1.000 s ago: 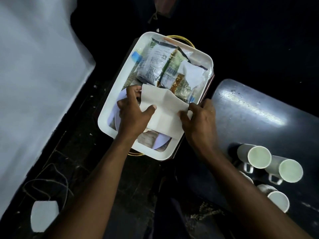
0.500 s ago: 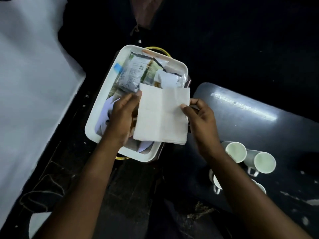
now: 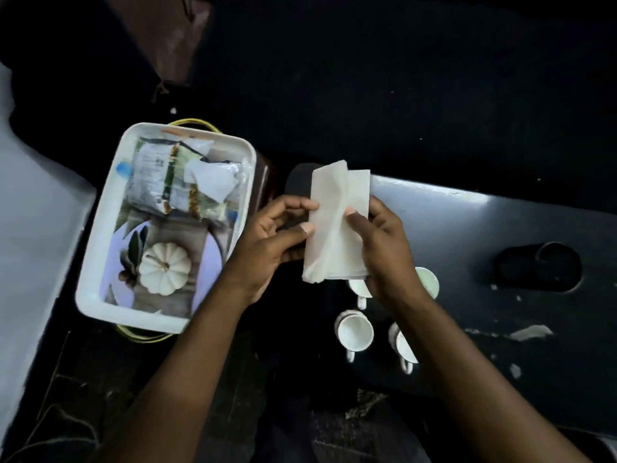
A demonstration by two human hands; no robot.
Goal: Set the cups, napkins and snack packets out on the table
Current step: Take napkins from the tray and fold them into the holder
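Observation:
A stack of white folded napkins is held upright over the near left end of the dark table. My right hand grips its right side, thumb across the front. My left hand pinches its left edge with fingertips and thumb. Several white cups stand on the table under my right wrist: one in front, one beside it, one partly hidden behind the hand. Snack packets lie at the far end of the white tray on the left.
The tray's bottom shows a printed picture of a white pumpkin. A white cloth surface lies left of the tray. A dark round object sits on the table's right part, with paper scraps nearby.
Both hands lifted the napkins out of the tray and carried them right, over the table's end. The stack has turned narrower and more upright. The pumpkin picture is now uncovered.

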